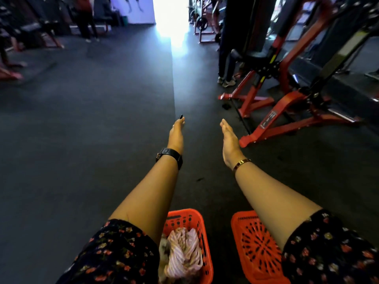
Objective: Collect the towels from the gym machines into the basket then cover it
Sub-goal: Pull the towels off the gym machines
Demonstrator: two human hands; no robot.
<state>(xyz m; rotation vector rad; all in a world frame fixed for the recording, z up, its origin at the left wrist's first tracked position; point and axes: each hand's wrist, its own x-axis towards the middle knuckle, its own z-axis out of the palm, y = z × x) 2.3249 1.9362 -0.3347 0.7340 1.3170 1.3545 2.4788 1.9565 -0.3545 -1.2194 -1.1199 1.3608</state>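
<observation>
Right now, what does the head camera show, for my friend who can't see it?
The left hand and right hand reach forward, empty, over a dark gym floor. Below, an orange basket holds towels; its lid lies beside it.

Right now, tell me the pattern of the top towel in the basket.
The towel is pink-and-white striped; the head view shows it best.

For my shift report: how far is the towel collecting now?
Done: towels lie in the orange basket. In hand: nothing; left hand and right hand are open, empty. Left: the orange lid lies beside the basket, so covering remains.
</observation>
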